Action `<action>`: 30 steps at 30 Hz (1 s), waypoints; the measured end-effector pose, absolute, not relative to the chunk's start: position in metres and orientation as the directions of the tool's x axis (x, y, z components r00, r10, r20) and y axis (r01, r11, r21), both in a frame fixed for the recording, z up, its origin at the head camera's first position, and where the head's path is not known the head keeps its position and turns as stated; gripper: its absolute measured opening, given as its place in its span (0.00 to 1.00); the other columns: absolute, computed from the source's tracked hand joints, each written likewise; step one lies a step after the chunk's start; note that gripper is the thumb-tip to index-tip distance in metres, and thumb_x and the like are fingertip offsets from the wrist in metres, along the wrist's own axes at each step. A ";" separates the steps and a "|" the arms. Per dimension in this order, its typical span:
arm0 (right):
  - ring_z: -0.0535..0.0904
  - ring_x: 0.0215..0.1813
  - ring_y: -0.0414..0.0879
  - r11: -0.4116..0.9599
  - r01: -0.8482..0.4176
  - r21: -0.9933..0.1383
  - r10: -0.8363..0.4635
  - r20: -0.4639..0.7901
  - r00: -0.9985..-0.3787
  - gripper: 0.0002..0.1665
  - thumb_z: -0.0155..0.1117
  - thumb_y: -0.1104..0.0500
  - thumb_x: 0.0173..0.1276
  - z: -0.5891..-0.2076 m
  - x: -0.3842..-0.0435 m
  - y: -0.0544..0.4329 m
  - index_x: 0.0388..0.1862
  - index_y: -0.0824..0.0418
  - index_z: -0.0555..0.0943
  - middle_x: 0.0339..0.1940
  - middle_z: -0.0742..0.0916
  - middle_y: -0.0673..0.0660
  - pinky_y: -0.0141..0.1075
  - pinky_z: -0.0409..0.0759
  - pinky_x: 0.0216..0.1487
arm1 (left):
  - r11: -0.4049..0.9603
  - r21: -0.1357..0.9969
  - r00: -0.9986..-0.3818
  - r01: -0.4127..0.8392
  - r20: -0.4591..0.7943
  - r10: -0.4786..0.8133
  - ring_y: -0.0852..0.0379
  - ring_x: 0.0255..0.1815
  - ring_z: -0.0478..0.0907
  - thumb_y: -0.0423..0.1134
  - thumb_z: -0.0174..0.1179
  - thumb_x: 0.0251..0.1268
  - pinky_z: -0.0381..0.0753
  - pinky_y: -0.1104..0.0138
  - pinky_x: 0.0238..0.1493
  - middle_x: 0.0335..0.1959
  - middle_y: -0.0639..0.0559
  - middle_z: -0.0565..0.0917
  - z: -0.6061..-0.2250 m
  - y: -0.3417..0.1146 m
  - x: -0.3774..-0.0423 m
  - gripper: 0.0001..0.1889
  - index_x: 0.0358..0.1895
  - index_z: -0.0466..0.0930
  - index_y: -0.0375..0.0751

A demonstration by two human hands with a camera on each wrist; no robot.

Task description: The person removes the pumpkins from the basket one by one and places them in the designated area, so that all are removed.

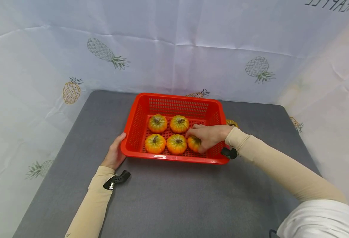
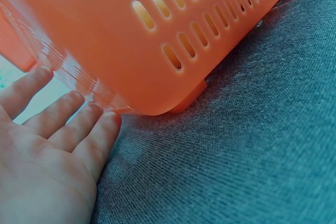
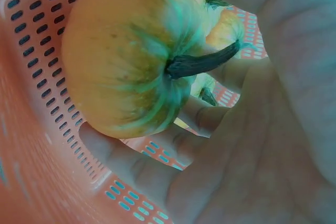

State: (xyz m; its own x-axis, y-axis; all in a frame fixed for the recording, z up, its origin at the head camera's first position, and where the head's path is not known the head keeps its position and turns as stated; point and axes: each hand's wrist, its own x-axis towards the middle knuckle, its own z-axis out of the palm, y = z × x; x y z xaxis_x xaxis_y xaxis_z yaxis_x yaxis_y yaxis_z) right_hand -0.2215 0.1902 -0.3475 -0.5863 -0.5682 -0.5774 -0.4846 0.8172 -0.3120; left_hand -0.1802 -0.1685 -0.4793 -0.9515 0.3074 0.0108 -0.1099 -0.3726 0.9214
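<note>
A red plastic basket with slotted walls holds several small orange-green pumpkins, in a back row and a front row. Inside it, at the right end of the front row, my right hand grips a pumpkin. In the right wrist view, thumb and fingers curl round this pumpkin, its dark stem facing the palm. At the basket's left end, my left hand rests against the outer wall. The left wrist view shows its fingers fairly straight, tips touching the basket; the thumb is hidden there.
Another pumpkin lies outside the basket on the right, partly hidden behind my right wrist. The basket stands on a grey table. Behind the table hangs a white cloth printed with pineapples.
</note>
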 end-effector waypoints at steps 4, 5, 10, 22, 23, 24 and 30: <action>0.68 0.67 0.49 0.787 -0.510 -0.347 -0.614 -0.531 -0.584 0.38 0.70 0.56 0.61 -0.347 -0.222 0.191 0.70 0.44 0.70 0.65 0.72 0.53 0.46 0.73 0.65 | -0.375 0.920 -0.950 -0.113 0.010 0.311 0.60 0.48 0.79 0.54 0.44 0.79 0.79 0.67 0.53 0.48 0.56 0.82 -0.480 -0.169 -0.181 0.21 0.63 0.69 0.46; 0.68 0.67 0.50 0.779 -0.519 -0.352 -0.624 -0.521 -0.583 0.38 0.70 0.56 0.61 -0.347 -0.222 0.191 0.70 0.43 0.70 0.66 0.72 0.53 0.47 0.73 0.66 | -0.374 0.920 -0.949 -0.114 0.010 0.314 0.60 0.48 0.79 0.54 0.44 0.79 0.79 0.67 0.53 0.48 0.56 0.82 -0.481 -0.169 -0.181 0.21 0.63 0.69 0.46; 0.66 0.70 0.52 0.762 -0.539 -0.360 -0.644 -0.508 -0.572 0.35 0.67 0.56 0.63 -0.347 -0.223 0.193 0.70 0.41 0.72 0.69 0.71 0.54 0.50 0.71 0.68 | -0.379 0.918 -0.945 -0.117 0.015 0.327 0.60 0.49 0.78 0.54 0.44 0.79 0.80 0.67 0.53 0.49 0.56 0.81 -0.481 -0.170 -0.182 0.21 0.63 0.68 0.46; 0.63 0.70 0.55 0.770 -0.524 -0.364 -0.637 -0.501 -0.587 0.29 0.71 0.55 0.63 -0.347 -0.223 0.195 0.62 0.42 0.75 0.66 0.73 0.54 0.50 0.71 0.65 | -0.378 0.919 -0.945 -0.111 0.020 0.326 0.61 0.48 0.79 0.54 0.43 0.79 0.79 0.68 0.53 0.48 0.56 0.82 -0.481 -0.168 -0.182 0.20 0.62 0.70 0.47; 0.63 0.70 0.55 0.772 -0.523 -0.361 -0.634 -0.498 -0.592 0.29 0.72 0.55 0.62 -0.347 -0.223 0.195 0.62 0.42 0.75 0.66 0.73 0.54 0.50 0.72 0.66 | -0.378 0.919 -0.944 -0.111 0.021 0.328 0.61 0.48 0.79 0.54 0.43 0.79 0.79 0.68 0.53 0.48 0.56 0.82 -0.481 -0.168 -0.181 0.20 0.62 0.69 0.47; 0.63 0.70 0.54 0.776 -0.519 -0.359 -0.630 -0.495 -0.598 0.30 0.73 0.54 0.62 -0.347 -0.223 0.195 0.63 0.43 0.74 0.65 0.73 0.53 0.50 0.72 0.66 | -0.378 0.919 -0.944 -0.113 0.020 0.329 0.61 0.48 0.78 0.54 0.43 0.79 0.79 0.68 0.53 0.48 0.56 0.82 -0.481 -0.169 -0.181 0.20 0.62 0.69 0.47; 0.65 0.70 0.52 0.805 -0.477 -0.354 -0.594 -0.483 -0.643 0.38 0.73 0.55 0.62 -0.343 -0.222 0.197 0.69 0.48 0.68 0.67 0.73 0.51 0.50 0.73 0.68 | -0.372 0.920 -0.945 -0.122 0.007 0.327 0.61 0.48 0.78 0.55 0.44 0.79 0.79 0.68 0.53 0.49 0.56 0.81 -0.482 -0.169 -0.181 0.21 0.63 0.68 0.46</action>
State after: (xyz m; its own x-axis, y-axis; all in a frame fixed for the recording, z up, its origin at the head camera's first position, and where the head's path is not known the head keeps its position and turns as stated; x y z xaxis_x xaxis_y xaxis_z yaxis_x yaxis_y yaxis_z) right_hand -0.2220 0.1971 -0.3430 -0.6433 -0.5938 -0.4833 -0.4768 0.8046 -0.3539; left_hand -0.1808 -0.1694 -0.4817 -0.9450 0.3271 0.0069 -0.1219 -0.3716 0.9203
